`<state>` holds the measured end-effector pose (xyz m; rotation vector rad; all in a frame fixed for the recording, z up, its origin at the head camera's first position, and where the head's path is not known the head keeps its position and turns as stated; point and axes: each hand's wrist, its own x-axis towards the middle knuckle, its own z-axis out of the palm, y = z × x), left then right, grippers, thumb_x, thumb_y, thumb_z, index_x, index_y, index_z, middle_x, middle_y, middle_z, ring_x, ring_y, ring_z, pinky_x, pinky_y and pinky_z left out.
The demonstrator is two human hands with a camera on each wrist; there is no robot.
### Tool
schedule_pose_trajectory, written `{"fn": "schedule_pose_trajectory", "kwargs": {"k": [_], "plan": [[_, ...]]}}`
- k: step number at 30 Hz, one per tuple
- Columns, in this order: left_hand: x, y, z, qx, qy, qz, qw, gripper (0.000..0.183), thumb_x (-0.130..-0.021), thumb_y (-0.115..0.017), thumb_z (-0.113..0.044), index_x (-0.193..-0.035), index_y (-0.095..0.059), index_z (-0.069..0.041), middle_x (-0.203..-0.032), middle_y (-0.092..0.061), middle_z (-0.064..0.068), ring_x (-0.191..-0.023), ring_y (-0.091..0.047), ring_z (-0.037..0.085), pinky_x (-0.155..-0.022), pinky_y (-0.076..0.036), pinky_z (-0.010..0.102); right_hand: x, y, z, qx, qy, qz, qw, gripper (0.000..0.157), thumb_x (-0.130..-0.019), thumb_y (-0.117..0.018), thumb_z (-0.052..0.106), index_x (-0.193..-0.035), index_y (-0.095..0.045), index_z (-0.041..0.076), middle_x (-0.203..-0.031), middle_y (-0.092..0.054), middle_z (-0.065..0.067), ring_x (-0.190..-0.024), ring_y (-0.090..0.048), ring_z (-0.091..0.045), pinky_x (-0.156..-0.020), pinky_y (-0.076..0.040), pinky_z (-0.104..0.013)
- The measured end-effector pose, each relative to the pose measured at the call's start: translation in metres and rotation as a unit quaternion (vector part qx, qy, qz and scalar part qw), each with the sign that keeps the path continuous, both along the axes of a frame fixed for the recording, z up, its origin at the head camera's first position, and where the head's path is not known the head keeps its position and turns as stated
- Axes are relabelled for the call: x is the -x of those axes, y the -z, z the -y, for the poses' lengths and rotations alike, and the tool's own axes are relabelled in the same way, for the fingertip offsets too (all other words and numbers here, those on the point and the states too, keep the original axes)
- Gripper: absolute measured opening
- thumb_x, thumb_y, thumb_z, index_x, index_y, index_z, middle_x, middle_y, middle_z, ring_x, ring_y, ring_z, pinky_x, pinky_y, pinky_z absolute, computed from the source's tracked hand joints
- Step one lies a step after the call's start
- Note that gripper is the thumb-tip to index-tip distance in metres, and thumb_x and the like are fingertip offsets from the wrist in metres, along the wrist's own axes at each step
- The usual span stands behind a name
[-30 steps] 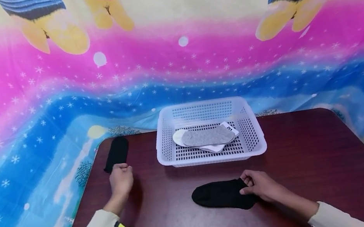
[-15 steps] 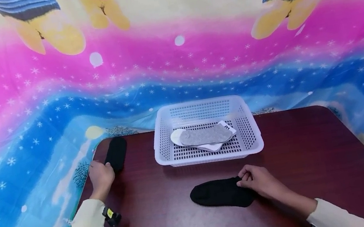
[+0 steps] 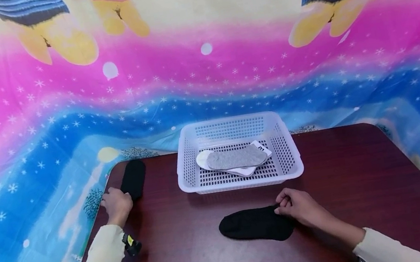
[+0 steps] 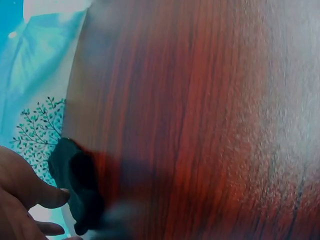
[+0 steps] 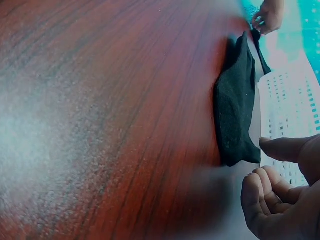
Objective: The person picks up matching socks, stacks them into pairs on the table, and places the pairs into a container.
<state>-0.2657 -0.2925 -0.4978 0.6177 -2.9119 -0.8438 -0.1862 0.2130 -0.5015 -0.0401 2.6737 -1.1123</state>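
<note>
In the head view, one black sock (image 3: 254, 225) lies flat at the front middle of the wooden table. My right hand (image 3: 298, 206) is at its cuff end. The right wrist view shows that hand's thumb (image 5: 285, 149) apart from its bent fingers, near the cuff corner of the sock (image 5: 235, 107). Another black sock (image 3: 134, 179) lies at the table's far left corner. My left hand (image 3: 117, 204) is at its near end, thumb by its edge. In the left wrist view, the thumb (image 4: 50, 195) is beside this sock (image 4: 75, 180), which is partly blurred.
A white perforated plastic basket (image 3: 242, 184) stands at the back middle of the table (image 3: 364, 180). Inside lie a grey sock (image 3: 236, 158) and white pieces under it, one with a lettered edge. A patterned cloth (image 3: 202, 78) hangs behind and at both sides.
My left hand has moved left, from the near end of the far sock to its lower left side, and its fingers have loosened. The right hand and the front sock have hardly moved.
</note>
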Motion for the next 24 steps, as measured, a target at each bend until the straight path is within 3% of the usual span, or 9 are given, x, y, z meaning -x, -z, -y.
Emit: {"fn": "schedule_pose_trajectory", "kwargs": {"k": [6,13,16,19,22,24], "plan": [[0.0,0.009,0.005,0.006,-0.001,-0.001,1.0,0.037,-0.093,-0.04,-0.006,-0.115,-0.037,0.024,-0.118,-0.033,0.046,-0.106,-0.029,0.056,-0.081,-0.039,0.063,0.0,0.004,-0.002,0.001,0.0,0.002,1.0,0.024,-0.079,-0.078,0.018,-0.094,-0.062,0.008,-0.079,-0.058,0.0,-0.069,-0.052,-0.011,-0.064,-0.043,-0.022],[0.001,0.011,0.006,0.032,0.032,-0.011,0.9989,0.019,-0.086,-0.041,-0.002,-0.089,-0.048,0.016,-0.1,-0.046,0.038,-0.099,-0.038,0.053,-0.092,-0.027,0.062,-0.001,0.007,-0.004,0.0,-0.003,0.007,1.0,0.025,-0.079,-0.078,0.02,-0.094,-0.062,0.009,-0.08,-0.059,0.001,-0.07,-0.052,-0.01,-0.064,-0.043,-0.021],[-0.002,0.01,0.005,-0.003,0.028,-0.009,0.9996,0.015,-0.085,-0.041,-0.002,-0.074,-0.046,0.006,-0.087,-0.047,0.03,-0.089,-0.046,0.049,-0.09,-0.033,0.06,-0.002,0.007,-0.004,0.006,-0.003,0.006,1.0,0.025,-0.078,-0.078,0.019,-0.094,-0.062,0.008,-0.08,-0.058,0.0,-0.07,-0.052,-0.01,-0.064,-0.043,-0.022],[-0.003,0.008,0.005,-0.044,0.011,-0.003,0.999,0.021,-0.084,-0.039,-0.003,-0.063,-0.039,-0.004,-0.066,-0.041,0.016,-0.068,-0.047,0.038,-0.076,-0.038,0.049,-0.002,0.008,-0.003,0.008,-0.004,0.004,1.0,0.025,-0.078,-0.078,0.019,-0.093,-0.062,0.008,-0.08,-0.059,0.0,-0.07,-0.052,-0.01,-0.064,-0.043,-0.022],[-0.002,0.008,0.004,-0.074,-0.016,0.005,0.9971,0.023,-0.084,-0.036,-0.004,-0.061,-0.036,-0.009,-0.054,-0.033,0.006,-0.056,-0.039,0.028,-0.064,-0.034,0.039,-0.001,0.009,-0.003,0.009,-0.001,0.004,1.0,0.024,-0.078,-0.078,0.018,-0.093,-0.062,0.009,-0.079,-0.058,0.0,-0.07,-0.052,-0.011,-0.064,-0.043,-0.022],[-0.002,0.008,0.002,-0.105,-0.039,0.007,0.9937,0.02,-0.085,-0.034,-0.004,-0.066,-0.04,-0.006,-0.059,-0.035,0.007,-0.055,-0.037,0.026,-0.058,-0.033,0.037,-0.001,0.009,-0.004,0.007,-0.003,0.003,1.0,0.024,-0.078,-0.078,0.018,-0.093,-0.062,0.009,-0.079,-0.058,0.0,-0.071,-0.053,-0.011,-0.065,-0.044,-0.022]]}}
